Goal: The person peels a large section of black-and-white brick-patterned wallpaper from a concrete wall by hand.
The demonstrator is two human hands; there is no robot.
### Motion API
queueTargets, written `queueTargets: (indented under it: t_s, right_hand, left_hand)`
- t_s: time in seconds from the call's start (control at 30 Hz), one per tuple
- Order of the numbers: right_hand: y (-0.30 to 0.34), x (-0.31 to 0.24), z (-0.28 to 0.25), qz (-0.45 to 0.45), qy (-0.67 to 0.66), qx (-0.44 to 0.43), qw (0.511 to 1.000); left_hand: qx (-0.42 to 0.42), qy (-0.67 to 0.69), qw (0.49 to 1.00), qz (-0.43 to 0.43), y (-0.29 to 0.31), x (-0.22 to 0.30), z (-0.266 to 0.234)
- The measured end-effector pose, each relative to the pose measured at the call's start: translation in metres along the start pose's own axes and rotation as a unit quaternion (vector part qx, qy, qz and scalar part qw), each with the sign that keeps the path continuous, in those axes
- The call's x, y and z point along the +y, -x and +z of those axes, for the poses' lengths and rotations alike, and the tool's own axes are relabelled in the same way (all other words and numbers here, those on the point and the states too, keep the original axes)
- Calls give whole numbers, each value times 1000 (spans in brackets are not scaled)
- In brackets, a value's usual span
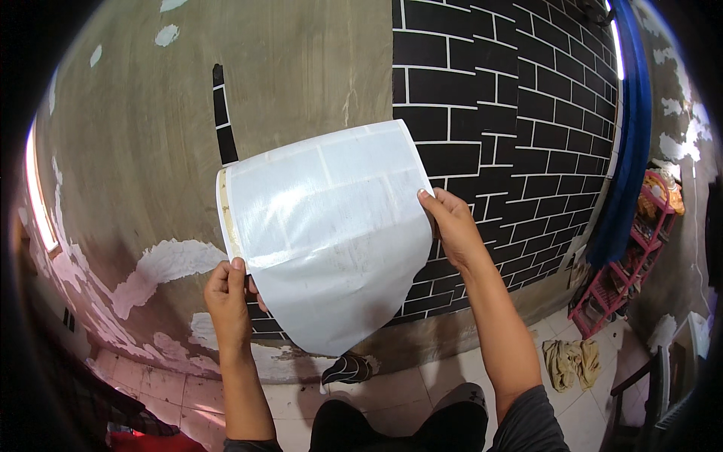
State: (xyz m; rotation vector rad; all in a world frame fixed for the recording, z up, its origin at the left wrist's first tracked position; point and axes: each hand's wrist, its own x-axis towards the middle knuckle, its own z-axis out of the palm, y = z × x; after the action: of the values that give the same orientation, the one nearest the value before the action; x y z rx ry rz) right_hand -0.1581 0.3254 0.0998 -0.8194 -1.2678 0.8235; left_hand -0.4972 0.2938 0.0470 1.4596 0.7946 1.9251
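A large sheet of adhesive wallpaper [331, 233] spans the space between my hands, its white, glossy back facing me and faint brick lines showing through. My left hand [228, 301] pinches its left edge low down, thumb in front and fingers partly behind. Along that edge runs a yellowish strip with small marks. My right hand [452, 222] grips the right edge higher up, its thumb on the white side. The sheet's lower part bulges and narrows downward. Below it, a curled end [348, 369] shows the black brick pattern. Whether that end joins the sheet is hidden.
Black brick-pattern wallpaper [542, 135] covers the wall's right part; bare grey plaster [301, 75] lies left. A narrow black strip [221, 113] shows above the sheet. At right are a blue curtain [631, 128], a pink rack [629, 264] and a tan cloth [572, 364] on the tiles.
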Motion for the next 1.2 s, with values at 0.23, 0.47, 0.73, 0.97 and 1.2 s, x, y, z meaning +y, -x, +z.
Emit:
queueTargets:
  t_s: [0.23,0.47,0.73,0.97,1.2]
  right_hand:
    - [15,9,-4,7,-22,1,1000]
    - [35,34,-3,24,-26,0,999]
    - [46,42,-6,10,-31,21,999]
    - [58,55,-12,18,20,30,999]
    - [68,61,-11,8,4,40,999]
  left_hand:
    - [14,6,999,-36,26,-8,7]
    - [34,2,998,-50,34,-27,-8]
    - [20,-14,997,-66,54,-31,-8]
    - [27,-9,998,-57,63,-35,-13]
    - [23,-13,998,-58,71,-32,-17]
